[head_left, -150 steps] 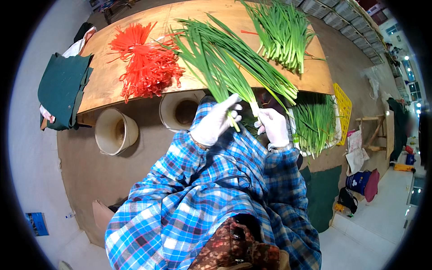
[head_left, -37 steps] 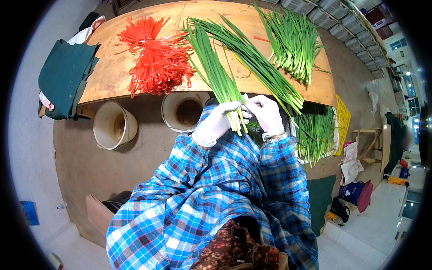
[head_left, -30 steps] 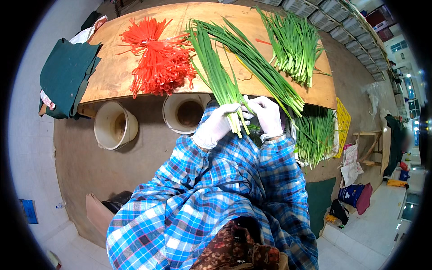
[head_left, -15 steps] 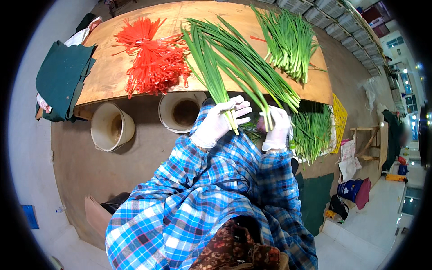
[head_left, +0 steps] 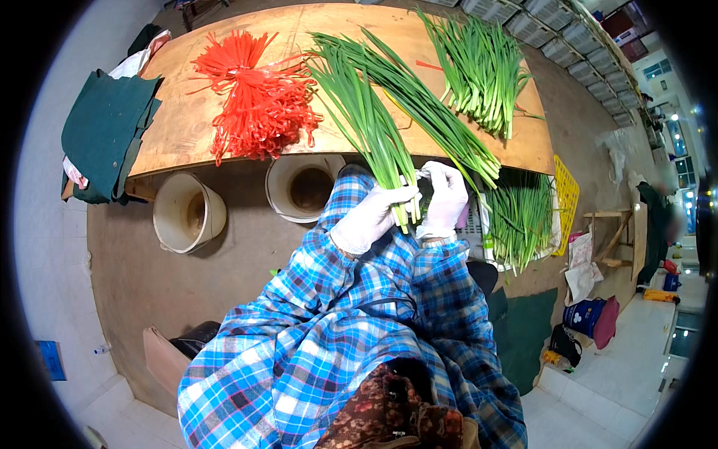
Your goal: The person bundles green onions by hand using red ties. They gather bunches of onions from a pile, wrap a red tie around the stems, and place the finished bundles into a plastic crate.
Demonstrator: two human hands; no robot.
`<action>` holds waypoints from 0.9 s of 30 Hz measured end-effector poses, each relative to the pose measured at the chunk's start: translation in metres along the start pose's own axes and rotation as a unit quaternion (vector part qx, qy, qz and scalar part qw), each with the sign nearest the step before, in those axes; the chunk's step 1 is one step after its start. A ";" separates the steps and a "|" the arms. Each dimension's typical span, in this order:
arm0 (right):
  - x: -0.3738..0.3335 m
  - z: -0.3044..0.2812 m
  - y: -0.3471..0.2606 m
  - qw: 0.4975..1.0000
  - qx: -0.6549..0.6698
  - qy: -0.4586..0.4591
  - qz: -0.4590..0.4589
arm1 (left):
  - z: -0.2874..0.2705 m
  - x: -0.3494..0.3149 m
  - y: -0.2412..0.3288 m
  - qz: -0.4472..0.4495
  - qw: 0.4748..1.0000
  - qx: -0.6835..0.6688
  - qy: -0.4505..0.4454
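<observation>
The left hand (head_left: 370,221) is grasping a bunch of greens (head_left: 374,135) just in front of the near edge of the worktop (head_left: 176,127); its grip is wrapping round the pale lower stalks, and the stalk ends are poking out past the fingers. The long leaves are stretching away from the person, over the worktop. The right hand (head_left: 445,198) is curling in beside those stalks, also in front of the near edge; whether its grip is pinching a stalk or only brushing the bunch, I cannot tell, since its own fingers are hiding the spot.

A second bunch (head_left: 441,116) is lying aslant on the worktop, its pale ends pointing toward the near right corner. A pile of greens (head_left: 479,71) is resting farther right on the worktop, and a heap of red ties (head_left: 258,123) is occupying its left half. More greens (head_left: 520,217) are sitting below the worktop's near right corner.

The step in hand seems to be handling the stalks at their bases, the left hand bearing the bunch while the right is working alongside. The next move would probably be calling for a steady left grip, tight enough for bunching the ends yet gentle on tender stalks, and for careful right fingertips.
</observation>
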State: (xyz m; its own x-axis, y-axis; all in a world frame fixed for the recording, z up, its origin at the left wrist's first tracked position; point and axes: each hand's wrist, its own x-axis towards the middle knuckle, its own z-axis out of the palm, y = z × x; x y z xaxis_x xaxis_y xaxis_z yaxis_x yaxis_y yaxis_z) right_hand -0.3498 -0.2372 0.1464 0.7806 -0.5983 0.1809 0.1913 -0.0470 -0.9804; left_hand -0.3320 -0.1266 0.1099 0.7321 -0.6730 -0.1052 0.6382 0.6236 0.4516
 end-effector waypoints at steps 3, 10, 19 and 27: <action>0.005 0.000 0.003 0.998 0.048 0.027 0.014 | -0.003 -0.004 0.005 -0.025 0.999 -0.015 -0.036; 0.017 -0.009 -0.018 0.980 0.192 -0.017 0.051 | 0.005 -0.013 0.013 -0.026 0.999 -0.035 -0.019; -0.009 -0.135 0.070 0.894 -0.403 -0.153 0.127 | 0.003 -0.007 0.014 -0.069 0.987 -0.129 -0.065; 0.017 -0.157 0.057 0.979 -0.020 0.002 0.203 | 0.013 0.018 -0.001 -0.077 0.996 -0.033 0.002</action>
State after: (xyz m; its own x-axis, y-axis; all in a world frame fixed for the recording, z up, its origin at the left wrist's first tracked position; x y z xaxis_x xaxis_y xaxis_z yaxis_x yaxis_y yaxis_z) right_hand -0.4192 -0.3760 0.0817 0.7857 -0.5768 -0.2235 -0.1574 0.1630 -0.9740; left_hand -0.3229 -0.1444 0.1190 0.6253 -0.7611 -0.1724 0.7571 0.5381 0.3703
